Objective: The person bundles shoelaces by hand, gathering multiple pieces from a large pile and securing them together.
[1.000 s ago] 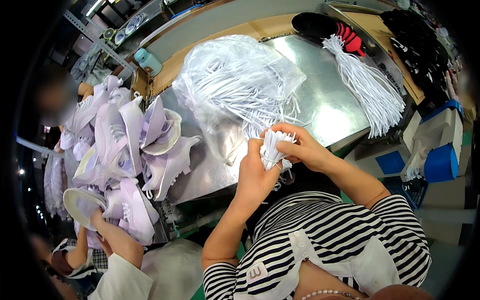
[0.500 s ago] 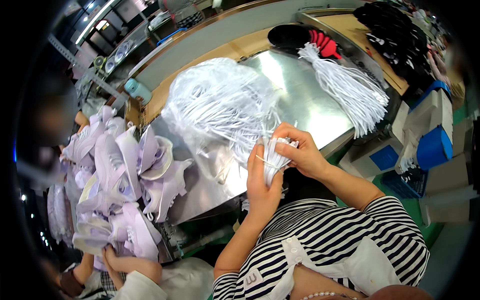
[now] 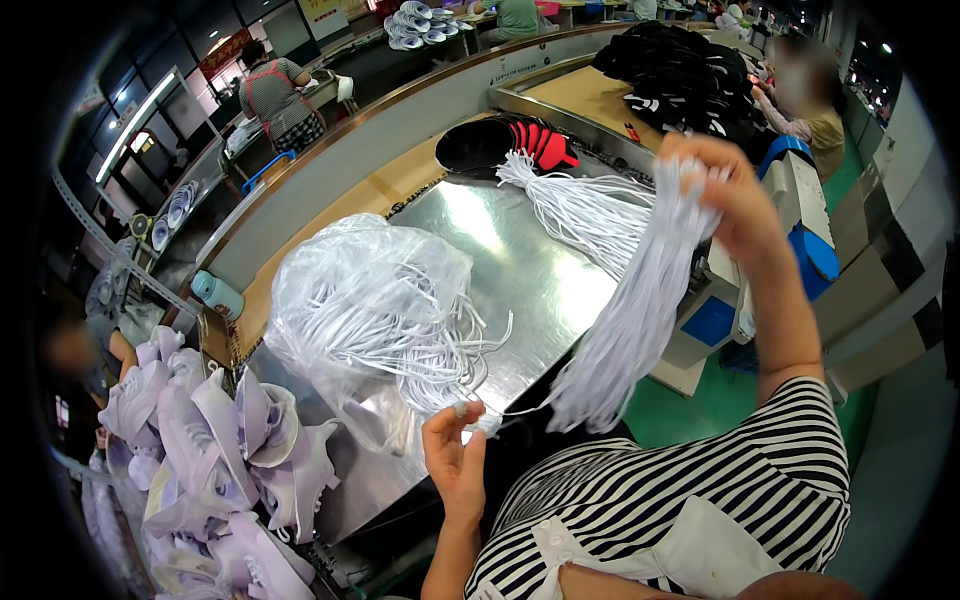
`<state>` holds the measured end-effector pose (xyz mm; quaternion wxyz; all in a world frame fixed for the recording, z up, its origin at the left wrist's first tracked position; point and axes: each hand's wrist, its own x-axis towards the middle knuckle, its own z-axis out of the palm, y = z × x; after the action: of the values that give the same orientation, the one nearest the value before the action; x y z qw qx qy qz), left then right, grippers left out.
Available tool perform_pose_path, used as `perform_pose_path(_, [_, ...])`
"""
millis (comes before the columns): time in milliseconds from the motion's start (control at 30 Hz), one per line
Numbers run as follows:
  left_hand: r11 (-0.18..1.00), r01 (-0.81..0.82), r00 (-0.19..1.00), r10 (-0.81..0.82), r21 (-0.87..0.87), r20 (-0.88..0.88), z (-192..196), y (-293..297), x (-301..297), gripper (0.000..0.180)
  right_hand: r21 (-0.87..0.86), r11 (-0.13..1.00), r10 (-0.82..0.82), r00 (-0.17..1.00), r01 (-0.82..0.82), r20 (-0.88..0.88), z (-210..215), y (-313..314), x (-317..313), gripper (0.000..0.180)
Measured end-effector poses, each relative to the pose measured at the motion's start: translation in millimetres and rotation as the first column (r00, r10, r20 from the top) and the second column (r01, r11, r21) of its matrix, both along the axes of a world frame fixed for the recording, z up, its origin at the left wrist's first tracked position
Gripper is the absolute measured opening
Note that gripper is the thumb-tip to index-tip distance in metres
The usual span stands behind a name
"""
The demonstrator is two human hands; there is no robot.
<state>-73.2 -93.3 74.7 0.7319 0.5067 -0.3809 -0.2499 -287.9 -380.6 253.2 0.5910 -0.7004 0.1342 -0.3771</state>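
— Both hands are on the laces; the right hand [image 3: 735,195] is raised high and closed around the top of a thick bundle of white laces [image 3: 630,330] that hangs down from it; the left hand [image 3: 455,460] is low, thumb and fingers pinched on the tip of a single lace [image 3: 510,415] that runs across to the bundle's bottom end

— What sits around them?

— Just beyond the left hand, a clear plastic bag [image 3: 375,295] stuffed with loose white laces lies on the shiny metal table [image 3: 520,265]; beyond the right hand's hanging bundle a second tied bundle [image 3: 575,205] fans out on the same table, its head near a black and red shoe upper [image 3: 510,145]; left of the left hand, pale lilac shoe uppers [image 3: 215,450] are heaped

— Any risk?

— I judge the hanging ends could tangle or slip out if the grip loosens — the bundle swings free; the pinched lace could drag neighbours along

— Labels?

— A blue and white box [image 3: 715,320] stands under the right forearm; a teal bottle [image 3: 215,295] sits far left of the bag; coloured signs hang on the far wall, too small to make out
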Motion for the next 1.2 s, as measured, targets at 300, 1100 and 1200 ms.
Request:
perform_pose_path(300, [0.985,-0.026,0.970,0.067,0.173,-0.233,-25,2,16,0.015,-0.250,0.955,-0.228,0.938,0.163,-0.261,3,-164,145,0.027])
perform_pose_path(1100, [0.973,-0.006,0.533,-0.192,-0.231,-0.824,-46,28,77,0.038,-0.872,0.302,0.362,0.892,-0.386,-0.269,-155,66,212,0.033])
perform_pose_path(1200, [0.987,-0.037,0.598,-0.104,-0.157,-0.795,-24,31,74,0.041,-0.413,0.674,0.458,0.785,-0.612,-0.417,-142,98,223,0.030])
